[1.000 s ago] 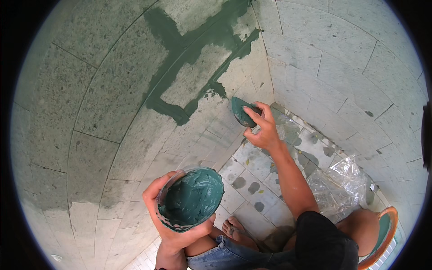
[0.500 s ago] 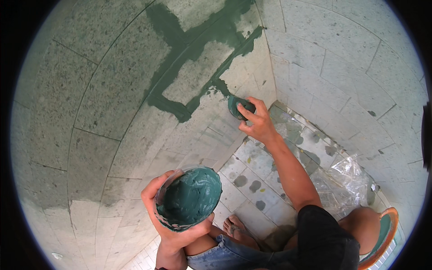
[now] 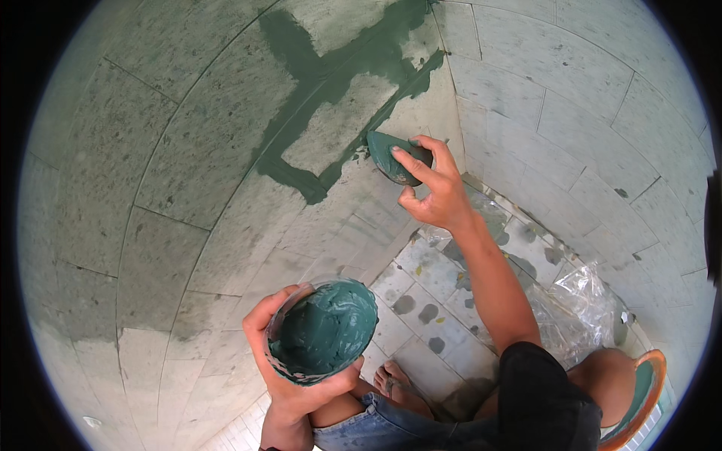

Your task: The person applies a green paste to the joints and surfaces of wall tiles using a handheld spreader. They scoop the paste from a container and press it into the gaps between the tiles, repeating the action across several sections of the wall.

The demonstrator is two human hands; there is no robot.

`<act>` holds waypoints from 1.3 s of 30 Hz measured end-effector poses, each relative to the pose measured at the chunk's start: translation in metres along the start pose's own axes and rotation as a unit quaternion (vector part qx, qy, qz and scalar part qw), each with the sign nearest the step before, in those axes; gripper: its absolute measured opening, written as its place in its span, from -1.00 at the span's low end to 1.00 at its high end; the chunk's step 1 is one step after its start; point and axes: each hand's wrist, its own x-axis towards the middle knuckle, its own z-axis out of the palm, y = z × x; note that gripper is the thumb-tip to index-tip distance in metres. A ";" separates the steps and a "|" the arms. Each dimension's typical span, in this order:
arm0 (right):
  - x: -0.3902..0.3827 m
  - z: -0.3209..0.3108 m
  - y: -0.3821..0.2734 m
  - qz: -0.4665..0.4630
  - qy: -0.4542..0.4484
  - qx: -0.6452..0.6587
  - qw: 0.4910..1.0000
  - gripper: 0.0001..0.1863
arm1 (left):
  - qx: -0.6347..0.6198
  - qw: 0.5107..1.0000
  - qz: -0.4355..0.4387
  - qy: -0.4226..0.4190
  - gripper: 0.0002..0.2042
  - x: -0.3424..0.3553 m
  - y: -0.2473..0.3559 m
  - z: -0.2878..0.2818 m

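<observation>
My left hand is wrapped round a bowl, tilted so its open top faces me. Thick dark green paste coats the inside. In my right hand is a rounded flat spreader smeared with the same green. Fingers lie across its face and the thumb is below. It is at the left wall, by the lower end of the painted green bands; whether its edge touches the wall I cannot tell. The bands follow the joints between the stone tiles.
A second tiled wall meets the left one at a corner. Crumpled clear plastic lies on the stained tile floor, near my bare knee. An orange-rimmed basin stands at lower right. My sandalled foot is below the bowl.
My right hand has moved slightly up with the spreader, which is turned so more of its green face shows. Green covers less near its former spot. The bowl appears slightly farther right.
</observation>
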 end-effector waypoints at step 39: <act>-0.001 0.005 -0.024 0.029 0.019 -0.011 0.999 -0.39 | -0.018 0.999 -0.025 -0.032 -0.05 0.002 0.000 0.000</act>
